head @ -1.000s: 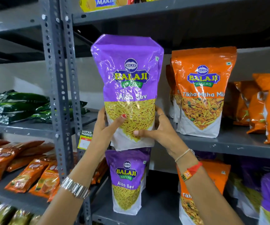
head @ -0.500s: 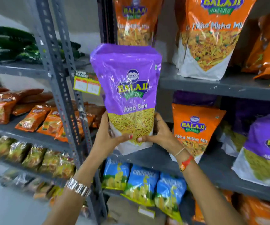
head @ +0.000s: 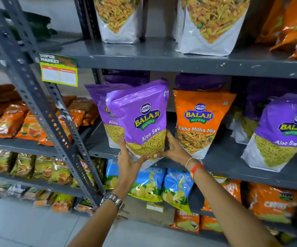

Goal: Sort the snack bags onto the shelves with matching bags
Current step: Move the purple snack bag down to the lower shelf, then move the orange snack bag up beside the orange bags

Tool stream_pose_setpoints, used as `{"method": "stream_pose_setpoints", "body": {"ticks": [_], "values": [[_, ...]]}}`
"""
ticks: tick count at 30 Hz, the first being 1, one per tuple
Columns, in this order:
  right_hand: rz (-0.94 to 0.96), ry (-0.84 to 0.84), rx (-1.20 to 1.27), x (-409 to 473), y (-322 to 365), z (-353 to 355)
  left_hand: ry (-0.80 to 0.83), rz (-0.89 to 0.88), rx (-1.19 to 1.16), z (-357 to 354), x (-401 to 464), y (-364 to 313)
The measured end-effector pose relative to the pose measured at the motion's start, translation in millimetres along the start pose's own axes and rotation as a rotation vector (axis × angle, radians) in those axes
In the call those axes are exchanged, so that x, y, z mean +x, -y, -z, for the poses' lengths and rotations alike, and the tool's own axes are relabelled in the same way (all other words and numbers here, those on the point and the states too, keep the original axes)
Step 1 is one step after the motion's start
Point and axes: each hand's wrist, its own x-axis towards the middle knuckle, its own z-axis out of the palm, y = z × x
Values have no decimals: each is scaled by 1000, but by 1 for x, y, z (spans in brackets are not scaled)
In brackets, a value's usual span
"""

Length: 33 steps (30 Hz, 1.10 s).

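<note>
- Tilting to the right, the purple Aloo Sev bag [head: 140, 120] shows a glossy purple top, a Balaji Wafers logo and a window of thin yellow sev above a white base.
- It sits at the front edge of the middle shelf [head: 224, 163], overlapping a matching purple bag [head: 102, 111] just behind it, with an orange Tikha Mitha Mix bag [head: 199, 122] just beside it on the right.
- The left hand [head: 128, 161] cups the bag's lower left corner, fingers curled around it and thumb pressed on the front.
- The right hand [head: 172, 148] clasps the lower right corner, fingers wrapped behind the bag.
</note>
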Motion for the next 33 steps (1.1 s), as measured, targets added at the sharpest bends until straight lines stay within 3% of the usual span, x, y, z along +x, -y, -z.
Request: {"method": "stream_pose_setpoints", "body": {"ticks": [7, 17, 20, 22, 24, 26, 29, 31, 33], "values": [[-77, -8, 30, 26, -26, 8, 50, 29, -101, -30, 26, 16], [-39, -167, -24, 33, -54, -8, -55, 39, 62, -51, 37, 37], [11, -417, 55, 11, -51, -16, -171, -30, 163, -55, 32, 38], [73, -808, 37, -9, -47, -15, -343, -94, 373, -62, 23, 37], [88, -1150, -38, -24, -42, -5, -446, -261, 389, -73, 12, 33], [-4, -1265, -97, -29, -42, 13, -308, -432, 295, -88, 8, 25], [-46, -1181, -219, -28, -55, 47, 47, -542, 185, -113, 9, 13], [-63, -1036, -211, -27, -69, 66, 136, -483, 100, -131, 12, 14], [-112, -893, -134, -26, -77, 80, 189, -285, -59, -146, 13, 15]]}}
